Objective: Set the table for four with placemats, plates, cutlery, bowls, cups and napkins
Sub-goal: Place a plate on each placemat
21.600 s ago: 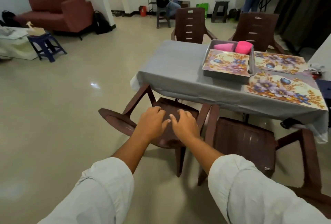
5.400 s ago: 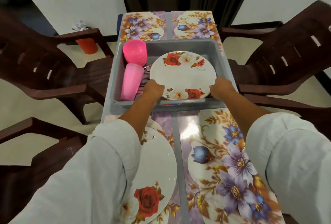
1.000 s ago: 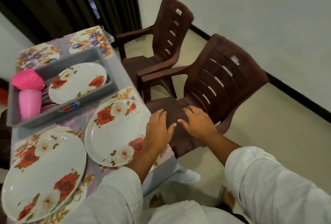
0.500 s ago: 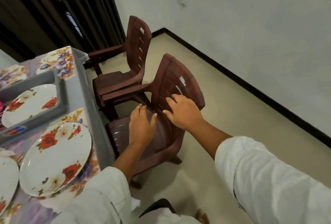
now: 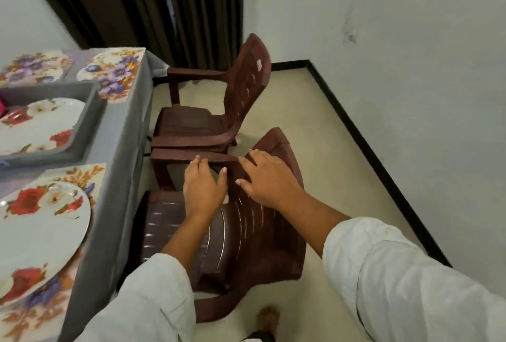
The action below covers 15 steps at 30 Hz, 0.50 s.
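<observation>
The grey-clothed table (image 5: pixel 120 133) fills the left side. A white plate with red roses (image 5: pixel 35 235) lies on a floral placemat (image 5: pixel 82 177) at its near end. Behind it a grey tub (image 5: pixel 90 111) holds another rose plate (image 5: pixel 41 122). Two more floral placemats (image 5: pixel 115 73) lie at the far end. My left hand (image 5: pixel 204 187) and my right hand (image 5: pixel 269 177) hover side by side over the near brown chair (image 5: pixel 246 232), fingers relaxed, holding nothing.
A second brown plastic chair (image 5: pixel 219 111) stands beyond the near one, both tucked against the table's right side. A white wall with a black skirting (image 5: pixel 383 172) runs on the right, with a strip of beige floor between. Dark curtains (image 5: pixel 164 7) hang behind.
My view has swung further right, away from the table toward the chairs. Both hands stay together, empty, drifting over the near chair's backrest and armrest.
</observation>
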Tool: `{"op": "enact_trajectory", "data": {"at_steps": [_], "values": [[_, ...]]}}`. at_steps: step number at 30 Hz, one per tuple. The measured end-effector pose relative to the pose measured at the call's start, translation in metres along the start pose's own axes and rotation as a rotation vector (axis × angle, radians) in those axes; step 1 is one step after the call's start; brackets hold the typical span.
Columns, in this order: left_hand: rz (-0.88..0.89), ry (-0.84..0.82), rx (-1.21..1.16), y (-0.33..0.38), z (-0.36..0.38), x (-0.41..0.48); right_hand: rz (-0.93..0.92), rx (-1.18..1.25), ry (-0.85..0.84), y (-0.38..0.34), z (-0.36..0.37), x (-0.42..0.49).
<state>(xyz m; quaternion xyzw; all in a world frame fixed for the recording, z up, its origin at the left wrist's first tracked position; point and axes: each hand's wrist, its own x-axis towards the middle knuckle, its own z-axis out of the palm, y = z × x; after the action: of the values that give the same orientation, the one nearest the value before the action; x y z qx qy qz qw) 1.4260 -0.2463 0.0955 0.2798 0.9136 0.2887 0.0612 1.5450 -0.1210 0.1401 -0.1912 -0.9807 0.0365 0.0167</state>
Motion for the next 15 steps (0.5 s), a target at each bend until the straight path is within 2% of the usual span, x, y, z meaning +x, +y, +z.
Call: {"op": "enact_trajectory", "data": {"at_steps": [4, 8, 15], "values": [[-0.094, 0.024, 0.015, 0.02, 0.014, 0.029, -0.093, 0.029, -0.033, 0.038, -0.004, 0.053], [-0.129, 0.045, 0.068, 0.035, 0.026, 0.041, -0.104, 0.087, -0.053, 0.059, 0.004, 0.087], [-0.316, 0.151, 0.142, 0.095, 0.065, 0.084, -0.359, 0.122, -0.124, 0.123, 0.011, 0.154]]}}
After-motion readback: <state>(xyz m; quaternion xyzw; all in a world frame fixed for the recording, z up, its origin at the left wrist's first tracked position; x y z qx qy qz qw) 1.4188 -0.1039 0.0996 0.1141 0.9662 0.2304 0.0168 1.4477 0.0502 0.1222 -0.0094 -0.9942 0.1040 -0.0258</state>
